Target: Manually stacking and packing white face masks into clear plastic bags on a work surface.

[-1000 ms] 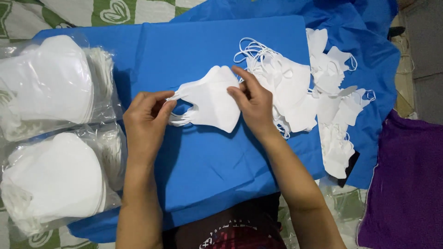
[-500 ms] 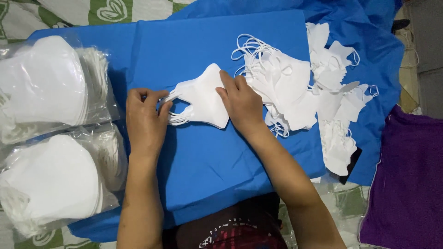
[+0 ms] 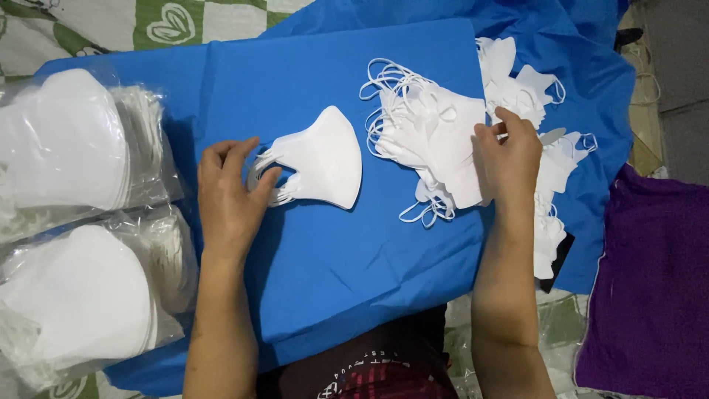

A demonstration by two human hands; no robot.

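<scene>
The left hand (image 3: 229, 196) rests its loosely spread fingers (image 3: 260, 185) on the ear loops of a folded white mask (image 3: 325, 159), pinning it flat on the blue cloth (image 3: 332, 258); nothing is gripped. The right hand (image 3: 509, 159) reaches to the loose mask pile (image 3: 436, 133), fingertips touching its edge, perhaps pinching one mask, though that is unclear. Bagged mask stacks (image 3: 66, 222) lie left.

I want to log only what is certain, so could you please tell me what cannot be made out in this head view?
- Number of masks in the loose pile: they overlap, and the right hand covers part.
- The bagged mask stacks: cut off by the left edge, blurred by plastic.
- The dark object under the pile's lower end: mostly covered.
- Ear loops of the single mask: partly behind the left hand fingers.
</scene>
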